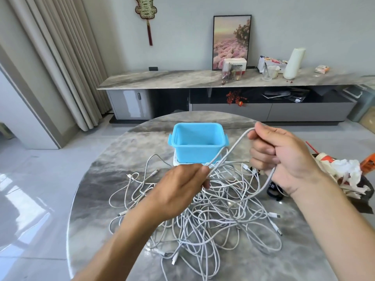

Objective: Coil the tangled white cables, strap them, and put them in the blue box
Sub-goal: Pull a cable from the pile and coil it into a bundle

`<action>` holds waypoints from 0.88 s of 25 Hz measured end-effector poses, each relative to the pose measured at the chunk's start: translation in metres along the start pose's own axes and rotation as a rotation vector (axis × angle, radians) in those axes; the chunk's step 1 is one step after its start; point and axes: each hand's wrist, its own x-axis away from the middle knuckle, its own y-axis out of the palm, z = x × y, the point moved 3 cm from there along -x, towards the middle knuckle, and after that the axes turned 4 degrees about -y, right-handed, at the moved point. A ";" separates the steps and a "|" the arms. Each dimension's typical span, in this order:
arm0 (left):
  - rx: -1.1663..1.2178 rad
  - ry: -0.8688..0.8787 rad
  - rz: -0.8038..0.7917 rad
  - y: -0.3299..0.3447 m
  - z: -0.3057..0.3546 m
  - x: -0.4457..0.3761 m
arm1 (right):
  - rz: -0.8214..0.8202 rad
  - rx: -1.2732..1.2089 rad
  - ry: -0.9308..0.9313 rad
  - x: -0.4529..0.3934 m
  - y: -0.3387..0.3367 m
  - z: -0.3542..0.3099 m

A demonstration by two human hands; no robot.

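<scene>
Coiling begun: right hand (284, 159) gripped a looped cable (229, 153); left hand (180, 187) fingers apparently pinched it. Next: wind further loops.

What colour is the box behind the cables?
The box is light blue, seen clearly in the head view.

We saw a round grey marble table (97, 199) in front of us, with crumpled white paper and wrappers (343, 175) heaped at its right edge. Beyond it a long marble-topped cabinet (162, 80) ran along the wall. On it stood a framed picture of pink flowers (231, 37), a white roll (293, 63) and a small white box (236, 65). A red ornament (146, 13) hung above, and beige curtains (60, 57) fell at the left.
</scene>
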 end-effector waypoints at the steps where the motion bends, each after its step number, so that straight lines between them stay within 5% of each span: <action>1: 0.143 -0.005 -0.032 0.002 0.003 0.000 | 0.027 -0.056 0.023 0.000 0.001 0.000; 8: 0.551 -0.195 0.267 0.010 0.007 -0.001 | 0.050 -0.284 0.169 0.008 0.027 0.028; 12: 0.695 -0.281 0.360 0.002 0.003 -0.004 | 0.065 0.147 0.036 0.017 0.054 0.061; 16: 0.778 -0.223 0.372 0.006 0.007 -0.004 | 0.129 0.225 -0.212 0.024 0.068 0.072; 19: 0.811 -0.252 0.355 0.010 0.006 -0.004 | 0.145 0.680 -0.425 0.028 0.065 0.069; 22: 0.739 -0.230 0.370 0.007 0.009 -0.002 | 0.093 0.800 -0.453 0.030 0.066 0.063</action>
